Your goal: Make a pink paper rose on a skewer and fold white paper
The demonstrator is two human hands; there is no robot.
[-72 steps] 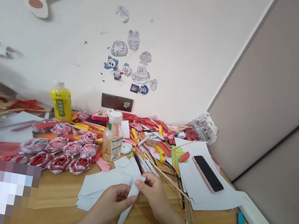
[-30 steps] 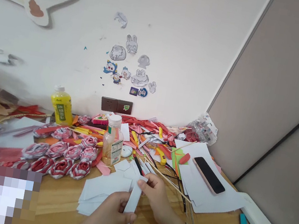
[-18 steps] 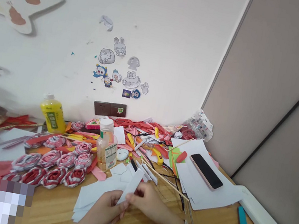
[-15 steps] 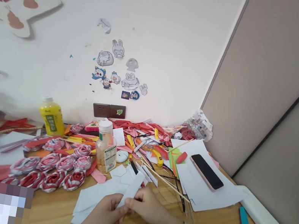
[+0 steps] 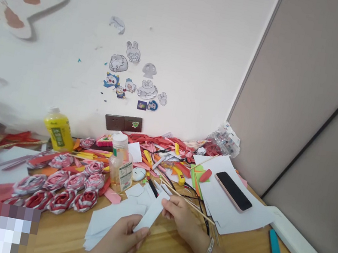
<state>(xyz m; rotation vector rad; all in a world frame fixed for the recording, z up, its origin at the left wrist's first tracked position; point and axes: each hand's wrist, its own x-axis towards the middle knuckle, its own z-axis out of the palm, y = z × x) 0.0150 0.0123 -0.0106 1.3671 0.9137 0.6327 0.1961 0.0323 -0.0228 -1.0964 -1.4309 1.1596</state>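
Between my two hands slants a narrow white paper strip (image 5: 151, 213), held just above the table. My left hand (image 5: 128, 233) pinches its lower end, thumb on top. The fingers of my right hand (image 5: 177, 211) close on its upper right end; a beaded bracelet rings that wrist. Under and beside my left hand lies a stack of white paper sheets (image 5: 108, 220). Small white paper pieces and a dark pen-like stick (image 5: 152, 187) lie just beyond the strip.
Paper roses (image 5: 61, 200) lie to the left, by a clear bottle (image 5: 120, 168) and a yellow bottle (image 5: 58, 131). Coloured paper scraps (image 5: 165, 147) line the wall. A phone (image 5: 233, 191) rests on white paper at right, near a white device (image 5: 301, 248) and a teal blade-shaped piece (image 5: 276, 250).
My right hand has moved from the strip's lower part up to its far end. My left hand keeps its hold on the lower end. The view has shifted slightly.
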